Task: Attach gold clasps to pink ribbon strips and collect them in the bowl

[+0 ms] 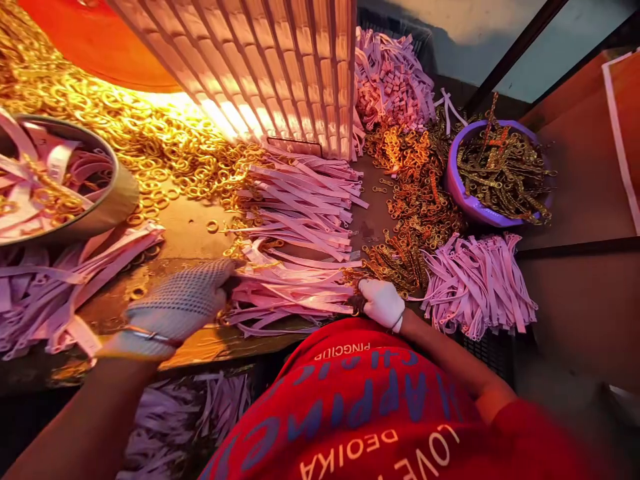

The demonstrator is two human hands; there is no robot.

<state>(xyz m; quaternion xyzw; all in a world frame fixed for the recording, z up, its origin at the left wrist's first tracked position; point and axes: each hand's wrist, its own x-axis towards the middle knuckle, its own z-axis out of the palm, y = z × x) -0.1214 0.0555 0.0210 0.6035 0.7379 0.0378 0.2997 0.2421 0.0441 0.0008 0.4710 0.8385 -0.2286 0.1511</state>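
My left hand (183, 297), in a grey dotted glove, is closed at the left ends of a heap of pink straps (295, 290). Its fingertips are dark and partly hidden, so what they grip cannot be made out. At the right ends of the same heap, my right hand (383, 303) wears a white glove with fingertips showing. Those fingers are bent and pressed together, and anything between them is too small to name. Gold rings (240, 248) lie by the straps' left ends. Beside my right hand are small brass chain-like pieces (400, 263).
A metal bowl (123, 190) holding straps and rings stands at left, before a broad pile of gold rings (165, 160). A ribbed panel (310, 73) rises at the back. Right of it sits a purple basin (455, 173) of metal pieces, near another strap bundle (480, 283).
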